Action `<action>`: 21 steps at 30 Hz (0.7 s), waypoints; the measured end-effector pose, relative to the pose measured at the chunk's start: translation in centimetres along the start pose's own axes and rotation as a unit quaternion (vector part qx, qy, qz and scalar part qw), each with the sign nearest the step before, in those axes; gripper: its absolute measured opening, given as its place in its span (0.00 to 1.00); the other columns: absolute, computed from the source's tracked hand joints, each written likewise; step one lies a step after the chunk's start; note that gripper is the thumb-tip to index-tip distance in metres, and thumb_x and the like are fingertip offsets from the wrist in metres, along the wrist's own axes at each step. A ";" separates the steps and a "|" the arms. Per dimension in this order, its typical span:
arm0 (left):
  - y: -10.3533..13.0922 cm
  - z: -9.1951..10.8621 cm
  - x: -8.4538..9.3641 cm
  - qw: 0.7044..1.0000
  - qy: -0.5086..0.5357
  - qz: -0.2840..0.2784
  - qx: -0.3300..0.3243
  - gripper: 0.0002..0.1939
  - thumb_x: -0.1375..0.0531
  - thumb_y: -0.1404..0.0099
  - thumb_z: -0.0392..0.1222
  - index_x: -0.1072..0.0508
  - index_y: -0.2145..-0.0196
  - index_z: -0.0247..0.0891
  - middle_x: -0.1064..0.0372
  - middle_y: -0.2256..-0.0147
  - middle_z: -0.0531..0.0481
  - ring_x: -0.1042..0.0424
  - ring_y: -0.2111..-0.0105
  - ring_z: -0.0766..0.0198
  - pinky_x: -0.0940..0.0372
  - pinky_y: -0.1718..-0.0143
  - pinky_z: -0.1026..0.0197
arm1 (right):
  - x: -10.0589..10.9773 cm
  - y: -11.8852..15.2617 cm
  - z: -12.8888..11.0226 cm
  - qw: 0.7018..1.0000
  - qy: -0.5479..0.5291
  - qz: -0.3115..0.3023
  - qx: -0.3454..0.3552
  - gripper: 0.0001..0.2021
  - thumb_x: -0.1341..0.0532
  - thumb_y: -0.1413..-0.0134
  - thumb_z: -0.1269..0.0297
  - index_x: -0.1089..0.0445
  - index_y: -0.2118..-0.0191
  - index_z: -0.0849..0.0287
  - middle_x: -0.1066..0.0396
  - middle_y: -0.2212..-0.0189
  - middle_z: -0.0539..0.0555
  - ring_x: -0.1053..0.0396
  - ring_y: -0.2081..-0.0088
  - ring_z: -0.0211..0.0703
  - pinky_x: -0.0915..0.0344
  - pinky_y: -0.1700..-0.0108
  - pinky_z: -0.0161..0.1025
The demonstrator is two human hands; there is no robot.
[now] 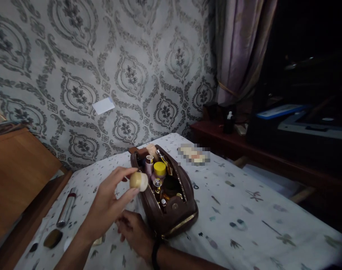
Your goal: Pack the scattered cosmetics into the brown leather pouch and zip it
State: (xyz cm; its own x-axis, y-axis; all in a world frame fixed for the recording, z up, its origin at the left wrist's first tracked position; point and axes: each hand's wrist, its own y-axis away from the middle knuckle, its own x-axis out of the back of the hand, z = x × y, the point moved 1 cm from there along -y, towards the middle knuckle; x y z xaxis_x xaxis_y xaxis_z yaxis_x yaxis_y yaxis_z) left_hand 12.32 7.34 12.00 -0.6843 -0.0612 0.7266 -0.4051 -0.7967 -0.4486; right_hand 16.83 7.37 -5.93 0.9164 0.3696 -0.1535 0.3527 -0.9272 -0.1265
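My left hand (111, 200) pinches a small jar (139, 181) with a gold lid between thumb and fingers, tilted on its side just above the bag's left edge. The brown cosmetic bag (173, 221) lies unzipped on the bed. Inside it are a yellow-lidded jar (160, 170), a pinkish bottle (149, 165), a small gold-and-clear bottle (157, 184) and other small containers. My right hand (135, 230) rests low by the bag's near left side, below my left hand. Its fingers are loosely bent, slightly apart, with nothing visible in them.
On the patterned sheet (232, 210) at left lie a silver tube (66, 208), a dark oval item (53, 238) and a makeup brush (34, 247). A blurred-out item (193, 154) lies beyond the bag. Wooden furniture (24, 168) borders the left; an open drawer (272, 183) stands at right.
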 end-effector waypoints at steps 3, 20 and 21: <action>-1.9 2.0 -1.5 0.997 -0.037 -0.072 -0.016 0.15 0.43 0.33 0.45 0.28 0.50 0.42 0.30 0.54 0.47 0.32 0.54 0.57 0.36 0.51 0.57 | -0.1 0.1 -0.2 1.000 0.017 0.002 -0.003 0.05 0.44 0.43 0.68 0.34 0.70 0.60 0.36 0.76 0.45 0.37 0.79 0.31 0.44 0.76 0.29; -6.8 3.9 -7.3 0.923 -0.255 -0.285 -0.039 0.04 0.40 0.37 0.35 0.33 0.65 0.39 0.28 0.62 0.50 0.28 0.59 0.56 0.38 0.60 0.59 | 0.1 0.2 -0.6 0.999 0.037 0.004 -0.017 0.08 0.45 0.46 0.74 0.39 0.75 0.59 0.39 0.79 0.44 0.40 0.81 0.31 0.48 0.79 0.28; -6.9 3.8 -7.4 0.925 -0.254 -0.281 -0.030 0.05 0.40 0.37 0.34 0.33 0.64 0.39 0.28 0.62 0.49 0.28 0.59 0.56 0.38 0.60 0.59 | 0.1 0.2 -0.7 0.999 0.037 0.003 -0.016 0.08 0.45 0.46 0.73 0.39 0.75 0.59 0.39 0.79 0.44 0.40 0.81 0.31 0.48 0.79 0.29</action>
State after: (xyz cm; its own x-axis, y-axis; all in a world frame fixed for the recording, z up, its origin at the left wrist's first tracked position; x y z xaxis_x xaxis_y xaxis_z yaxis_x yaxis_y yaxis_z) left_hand 22.44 11.00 11.67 0.0127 0.0658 0.9978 -0.6536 -0.7546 0.0581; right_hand 17.13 7.18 -5.33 0.9293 0.3601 -0.0817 0.3524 -0.9311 -0.0947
